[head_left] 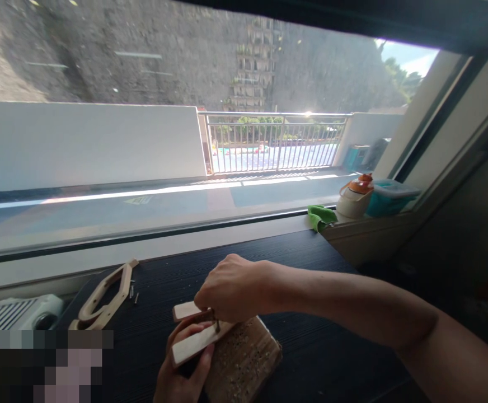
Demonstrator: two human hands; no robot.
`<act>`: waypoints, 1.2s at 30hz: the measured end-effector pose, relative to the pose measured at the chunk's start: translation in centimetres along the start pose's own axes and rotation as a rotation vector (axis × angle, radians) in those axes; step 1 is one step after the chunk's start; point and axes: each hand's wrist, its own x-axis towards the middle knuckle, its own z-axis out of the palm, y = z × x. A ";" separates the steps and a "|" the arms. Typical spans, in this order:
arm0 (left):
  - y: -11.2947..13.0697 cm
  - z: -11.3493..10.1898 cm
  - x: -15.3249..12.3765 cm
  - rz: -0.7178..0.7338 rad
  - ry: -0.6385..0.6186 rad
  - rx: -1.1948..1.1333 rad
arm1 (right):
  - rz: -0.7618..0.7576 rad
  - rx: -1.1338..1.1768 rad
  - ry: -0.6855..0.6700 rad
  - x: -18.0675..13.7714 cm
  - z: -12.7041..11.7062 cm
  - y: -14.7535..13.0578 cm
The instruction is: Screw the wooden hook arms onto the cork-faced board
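My left hand point(185, 364) comes up from the bottom edge with fingers and thumb wrapped round a pale wooden piece point(193, 344) with two rounded prongs. Over that piece, my right hand point(231, 285) is closed in a fist, knuckles up. A thin dark metal part point(216, 326) stands below the fist against the wood; the fist hides what it grips. Under and beside the wooden piece lies a thick brown board point(248, 358), its top pitted with many small holes or specks.
On the black table point(164, 280), a curved wooden frame point(101, 296) lies at the left with several screws point(132, 290) beside it. On the sill are a green cloth point(322, 215), a cream bottle point(354, 196) and a teal box point(389, 197). A white slotted appliance point(17, 313) is far left.
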 end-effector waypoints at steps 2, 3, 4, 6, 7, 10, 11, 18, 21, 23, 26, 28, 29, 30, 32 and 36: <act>0.0 0.1 -0.1 -0.023 0.014 0.003 | -0.053 0.000 -0.019 0.0 -0.3 -0.4; 0.0 0.1 -0.2 -0.040 0.021 0.005 | -0.068 0.005 -0.033 0.1 -0.3 -0.7; 0.0 0.1 -0.2 -0.057 0.027 0.007 | -0.074 0.012 -0.048 0.1 -0.4 -0.9; 0.1 0.0 -0.3 -0.077 0.031 0.013 | -0.070 0.027 -0.076 0.2 -0.2 -1.0; 0.1 0.0 -0.2 -0.079 0.026 0.014 | -0.066 0.035 -0.080 0.3 0.0 -0.9; 0.4 0.0 0.0 -0.060 0.007 -0.001 | -0.028 0.072 -0.054 0.4 0.6 0.0; 0.4 0.0 0.1 -0.048 0.003 -0.007 | -0.006 0.087 -0.037 0.3 0.9 0.4; 0.1 0.1 0.1 -0.049 -0.016 0.014 | 0.117 0.113 0.018 -0.4 1.5 0.8; 0.1 0.1 0.0 -0.043 -0.011 0.007 | 0.118 0.060 0.028 -0.4 1.1 0.2; 0.2 0.1 0.0 -0.035 -0.006 0.001 | 0.076 0.032 0.022 -0.3 0.7 0.0; 0.3 0.1 -0.1 -0.040 0.003 -0.005 | -0.014 0.020 0.014 -0.1 0.1 -0.1; 0.3 0.0 -0.1 -0.047 0.008 0.001 | -0.046 0.030 0.001 -0.1 0.0 -0.2; 0.4 0.0 0.0 -0.049 0.009 0.004 | -0.050 0.037 -0.007 0.0 0.0 -0.3; 0.4 0.0 0.0 -0.051 0.008 0.006 | -0.051 0.042 -0.013 0.0 0.1 -0.3; 0.5 0.0 0.1 -0.048 0.002 0.004 | -0.046 0.046 -0.013 0.0 0.3 -0.2; 0.4 -0.1 0.0 -0.068 -0.013 -0.006 | 0.002 0.070 -0.010 0.1 0.7 0.2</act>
